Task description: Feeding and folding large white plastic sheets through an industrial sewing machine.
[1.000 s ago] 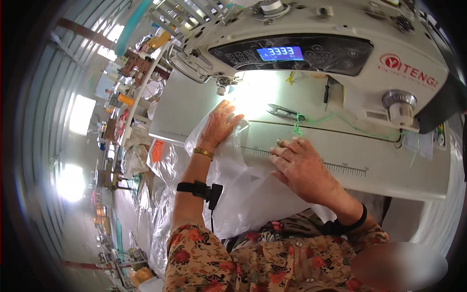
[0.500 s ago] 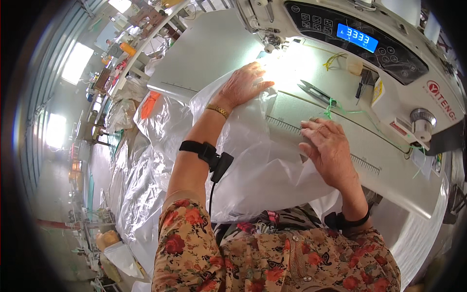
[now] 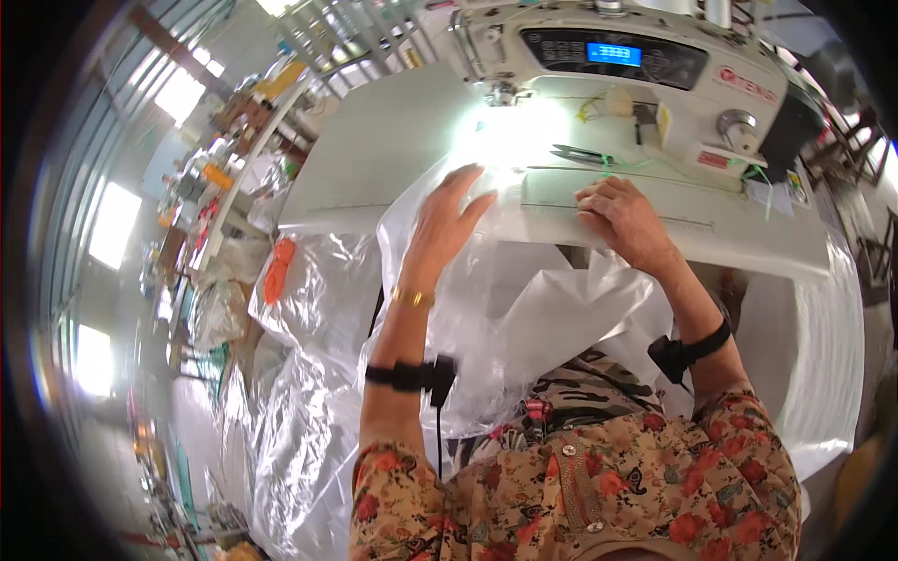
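My left hand point(image 3: 449, 222) lies on a clear plastic sheet point(image 3: 477, 271) at the front edge of the sewing machine bed, fingers stretched out and thumb apart. The sheet runs from under the lit needle area down over my lap. My right hand point(image 3: 625, 222) is over the bed's front edge, right of the sheet, with its fingers curled in; whatever they may hold is hidden. Ahead stands a white sewing machine point(image 3: 692, 112) with a blue-lit display point(image 3: 615, 54). Thread snips point(image 3: 582, 154) lie on the bed beyond my right hand, near green thread point(image 3: 608, 165).
An orange bundle point(image 3: 279, 271) rests on shiny plastic sheeting point(image 3: 318, 374) at the left. Beyond it is a cluttered shelf point(image 3: 229, 201). More plastic sheeting point(image 3: 823, 346) hangs at the right end of the table. Black straps with small devices point(image 3: 440, 376) sit on both my forearms.
My view has shifted, so the machine now appears farther off and more level. My right hand's fingers have curled in. My left hand has drawn back slightly from the needle area, its thumb spread.
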`<action>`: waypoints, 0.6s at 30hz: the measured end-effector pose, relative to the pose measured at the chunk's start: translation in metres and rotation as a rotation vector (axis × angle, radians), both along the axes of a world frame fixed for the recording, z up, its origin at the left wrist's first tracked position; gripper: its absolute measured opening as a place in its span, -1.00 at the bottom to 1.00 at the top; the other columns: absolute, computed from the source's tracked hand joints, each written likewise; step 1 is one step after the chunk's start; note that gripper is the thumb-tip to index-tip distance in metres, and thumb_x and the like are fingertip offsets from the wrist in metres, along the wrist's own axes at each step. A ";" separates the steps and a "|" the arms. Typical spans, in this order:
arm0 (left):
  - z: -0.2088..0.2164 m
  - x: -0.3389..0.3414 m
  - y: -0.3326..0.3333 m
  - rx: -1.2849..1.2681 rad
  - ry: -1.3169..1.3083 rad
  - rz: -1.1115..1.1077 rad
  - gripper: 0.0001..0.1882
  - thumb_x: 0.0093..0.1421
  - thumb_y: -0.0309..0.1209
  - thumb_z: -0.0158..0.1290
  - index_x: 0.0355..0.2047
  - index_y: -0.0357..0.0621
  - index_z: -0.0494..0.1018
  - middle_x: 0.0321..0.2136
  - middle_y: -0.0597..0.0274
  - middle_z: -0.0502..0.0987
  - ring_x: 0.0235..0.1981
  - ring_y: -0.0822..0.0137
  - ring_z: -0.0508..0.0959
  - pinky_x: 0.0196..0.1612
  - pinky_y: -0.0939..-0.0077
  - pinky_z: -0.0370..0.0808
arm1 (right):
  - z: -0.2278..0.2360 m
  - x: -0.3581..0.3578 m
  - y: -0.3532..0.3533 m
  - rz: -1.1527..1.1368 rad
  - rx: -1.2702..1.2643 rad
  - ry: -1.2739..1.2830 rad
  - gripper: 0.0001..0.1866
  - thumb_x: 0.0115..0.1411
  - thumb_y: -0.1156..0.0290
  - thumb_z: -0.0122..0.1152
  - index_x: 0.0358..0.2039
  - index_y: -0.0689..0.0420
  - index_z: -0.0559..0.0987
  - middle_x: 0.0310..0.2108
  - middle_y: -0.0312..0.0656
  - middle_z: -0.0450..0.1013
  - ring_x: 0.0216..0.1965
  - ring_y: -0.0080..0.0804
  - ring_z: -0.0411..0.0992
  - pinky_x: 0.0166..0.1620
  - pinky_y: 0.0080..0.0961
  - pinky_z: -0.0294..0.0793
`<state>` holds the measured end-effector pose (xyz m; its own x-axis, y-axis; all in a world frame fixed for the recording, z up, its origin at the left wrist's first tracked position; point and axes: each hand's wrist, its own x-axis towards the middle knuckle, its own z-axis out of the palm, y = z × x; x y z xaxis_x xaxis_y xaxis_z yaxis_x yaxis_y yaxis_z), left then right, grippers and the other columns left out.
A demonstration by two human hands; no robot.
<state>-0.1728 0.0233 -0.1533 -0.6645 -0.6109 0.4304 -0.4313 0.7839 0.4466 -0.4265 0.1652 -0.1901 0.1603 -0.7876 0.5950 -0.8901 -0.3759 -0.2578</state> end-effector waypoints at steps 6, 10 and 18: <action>-0.016 0.073 0.095 0.110 0.130 -0.043 -0.43 0.15 -0.33 0.20 0.14 -0.27 0.35 0.16 -0.13 0.36 0.21 -0.06 0.34 0.24 0.24 0.27 | -0.004 -0.003 0.005 -0.014 0.038 0.015 -0.84 0.13 0.38 0.23 -0.29 0.16 0.57 -0.13 -0.22 0.52 -0.02 -0.22 0.41 0.10 -0.28 0.36; -0.005 0.082 0.170 0.102 0.101 0.007 -0.40 0.10 -0.36 0.24 0.14 -0.25 0.36 0.18 -0.15 0.34 0.23 -0.06 0.32 0.24 0.23 0.28 | -0.002 0.003 0.001 0.001 0.040 0.054 -0.83 0.13 0.37 0.24 -0.28 0.15 0.56 -0.10 -0.23 0.51 -0.01 -0.24 0.41 0.09 -0.27 0.37; -0.037 0.132 0.233 0.768 -0.039 0.163 -0.85 0.16 -0.46 0.15 -0.31 -0.31 0.56 -0.51 0.00 0.57 -0.54 0.14 0.56 -0.42 0.38 0.47 | 0.000 0.007 -0.006 0.020 0.006 0.068 -0.79 0.12 0.37 0.25 -0.24 0.16 0.56 -0.11 -0.25 0.51 -0.05 -0.25 0.40 0.04 -0.29 0.37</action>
